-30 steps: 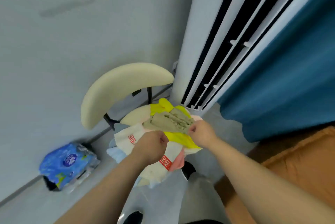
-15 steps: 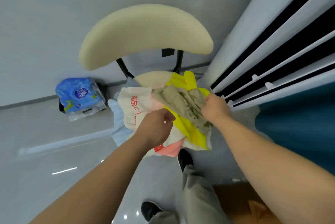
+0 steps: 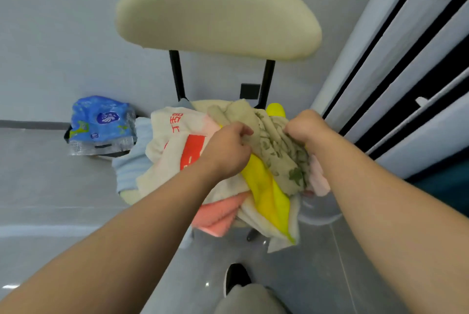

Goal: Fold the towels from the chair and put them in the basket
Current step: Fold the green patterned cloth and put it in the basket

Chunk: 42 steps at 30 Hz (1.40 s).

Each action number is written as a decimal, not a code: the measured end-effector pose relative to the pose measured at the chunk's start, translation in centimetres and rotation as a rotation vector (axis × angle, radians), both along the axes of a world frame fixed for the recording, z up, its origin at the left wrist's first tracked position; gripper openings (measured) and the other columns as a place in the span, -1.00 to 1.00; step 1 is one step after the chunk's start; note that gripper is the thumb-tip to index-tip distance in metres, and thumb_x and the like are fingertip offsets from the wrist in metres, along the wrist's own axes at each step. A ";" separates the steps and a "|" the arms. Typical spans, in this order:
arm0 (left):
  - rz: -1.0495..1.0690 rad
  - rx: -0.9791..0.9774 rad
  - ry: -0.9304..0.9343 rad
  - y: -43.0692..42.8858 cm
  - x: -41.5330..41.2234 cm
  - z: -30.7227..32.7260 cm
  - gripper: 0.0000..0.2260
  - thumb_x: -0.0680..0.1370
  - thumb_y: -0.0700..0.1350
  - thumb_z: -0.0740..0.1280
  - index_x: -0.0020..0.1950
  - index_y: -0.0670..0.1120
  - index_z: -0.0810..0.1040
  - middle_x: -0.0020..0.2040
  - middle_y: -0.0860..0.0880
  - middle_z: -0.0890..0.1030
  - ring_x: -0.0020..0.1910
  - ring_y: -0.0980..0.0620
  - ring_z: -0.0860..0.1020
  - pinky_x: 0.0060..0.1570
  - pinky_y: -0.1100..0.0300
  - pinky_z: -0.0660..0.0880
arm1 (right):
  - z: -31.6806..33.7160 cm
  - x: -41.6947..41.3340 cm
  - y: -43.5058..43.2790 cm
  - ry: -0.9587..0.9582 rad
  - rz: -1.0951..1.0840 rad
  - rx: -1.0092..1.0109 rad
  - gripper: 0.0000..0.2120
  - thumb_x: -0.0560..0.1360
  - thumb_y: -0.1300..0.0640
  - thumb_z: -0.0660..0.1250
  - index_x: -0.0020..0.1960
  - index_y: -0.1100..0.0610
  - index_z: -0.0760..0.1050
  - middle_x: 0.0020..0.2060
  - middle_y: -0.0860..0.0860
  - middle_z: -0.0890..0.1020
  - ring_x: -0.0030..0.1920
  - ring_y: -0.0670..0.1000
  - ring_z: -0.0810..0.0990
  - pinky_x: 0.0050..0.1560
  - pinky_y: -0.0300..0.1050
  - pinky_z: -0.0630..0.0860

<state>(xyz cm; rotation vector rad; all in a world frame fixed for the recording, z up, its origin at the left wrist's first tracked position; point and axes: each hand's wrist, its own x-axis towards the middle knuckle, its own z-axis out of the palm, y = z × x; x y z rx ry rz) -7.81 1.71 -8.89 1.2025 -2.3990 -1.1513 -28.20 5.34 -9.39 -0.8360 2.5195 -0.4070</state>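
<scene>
A cream chair point(image 3: 218, 14) with black posts holds a heap of towels on its seat. On top lies an olive-beige patterned towel point(image 3: 276, 146). My left hand point(image 3: 225, 151) grips its left edge and my right hand point(image 3: 307, 133) grips its right edge, both with curled fingers. Under it are a yellow towel point(image 3: 269, 194), a cream towel with red print point(image 3: 175, 136), a pink towel point(image 3: 218, 214) and a light blue one point(image 3: 129, 169). No basket is in view.
A blue plastic pack point(image 3: 101, 123) lies on the grey floor against the wall, left of the chair. A tall white unit with black slots point(image 3: 396, 54) stands close on the right. My shoe point(image 3: 236, 275) and trouser leg show below the chair.
The view has moved closer to the chair and more square to it. Both hands keep hold of the olive towel and have bunched it higher on the pile.
</scene>
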 end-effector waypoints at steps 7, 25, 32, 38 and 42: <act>0.280 -0.049 0.174 8.9 4.6 2.1 -0.60 0.51 -0.20 0.36 0.34 -0.01 0.47 0.33 0.06 0.53 0.12 0.01 0.58 0.19 0.03 0.52 | 5.4 6.5 6.3 -0.066 0.156 -0.446 -0.72 0.62 0.06 0.24 -0.25 0.10 0.43 -0.32 0.00 0.47 -0.28 0.05 0.47 -0.37 -0.15 0.24; 0.650 -0.029 0.563 23.1 22.6 10.3 -0.52 0.49 -0.21 0.45 0.33 0.03 0.37 0.27 0.10 0.50 0.04 0.13 0.65 -0.08 0.25 0.57 | 14.5 26.8 15.4 -1.040 0.608 -0.870 -0.64 0.58 0.39 0.29 0.14 -0.07 0.49 -0.14 0.14 0.58 -0.18 0.08 0.59 -0.22 -0.06 0.55; 0.435 0.007 0.527 25.0 27.0 7.1 -0.36 0.42 -0.16 0.56 0.40 0.11 0.36 0.23 0.10 0.59 0.19 0.20 0.58 0.11 0.24 0.56 | 11.2 32.9 17.3 -1.243 0.686 -0.678 -0.43 0.38 0.60 0.10 0.21 0.22 0.63 0.11 0.25 0.62 0.04 0.16 0.63 0.06 -0.01 0.58; 0.703 -0.194 0.151 22.2 31.1 3.3 -0.59 0.46 -0.34 0.20 0.12 0.11 0.55 -0.05 0.10 0.63 -0.02 0.04 0.59 -0.06 0.15 0.54 | 6.6 34.6 15.9 -0.595 0.825 -0.710 -0.50 0.41 0.46 0.32 0.19 0.01 0.67 0.04 -0.02 0.71 0.11 -0.03 0.67 0.17 -0.19 0.56; 0.698 -0.171 -0.062 20.9 34.4 0.3 -0.58 0.43 -0.38 0.18 -0.01 0.06 0.67 -0.12 0.05 0.66 -0.07 0.02 0.60 -0.14 0.21 0.48 | 3.7 34.5 14.8 -0.243 0.765 -0.672 -0.72 0.38 0.23 0.50 0.01 -0.08 0.66 -0.13 -0.13 0.65 -0.13 -0.12 0.61 -0.20 -0.43 0.40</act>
